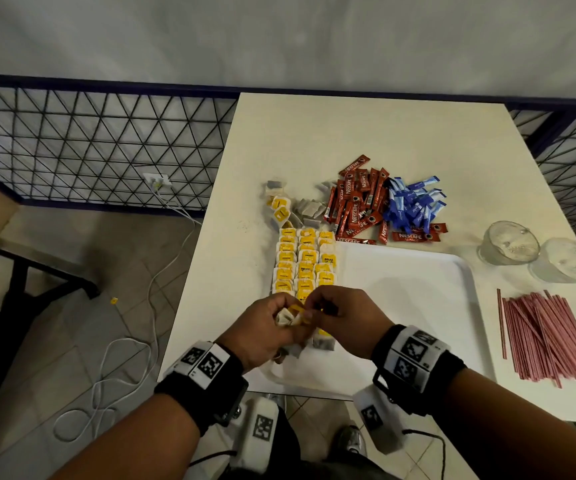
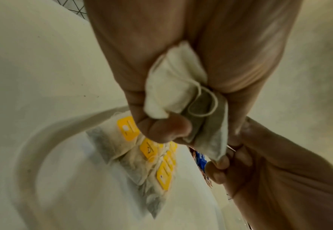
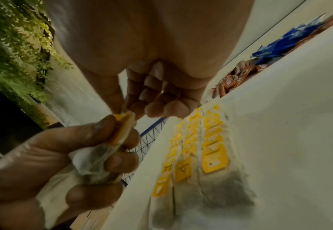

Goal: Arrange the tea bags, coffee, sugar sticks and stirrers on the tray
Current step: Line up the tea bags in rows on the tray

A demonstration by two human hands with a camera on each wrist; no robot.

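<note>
Yellow-tagged paper tea bags (image 1: pixel 305 263) lay in three rows on the white plastic tray's (image 1: pixel 418 289) left side; both hands met above them. From the left wrist, the left hand (image 2: pixel 161 87) clutched a crumpled tea bag bundle (image 2: pixel 173 87). From the right wrist, the right hand (image 3: pixel 141 93) pinched its yellow tag (image 3: pixel 120 116).

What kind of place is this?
Probably a café or canteen terrace: a white table beside a metal lattice railing, holding a serving tray, Nescafe coffee sticks and stirrers.
</note>
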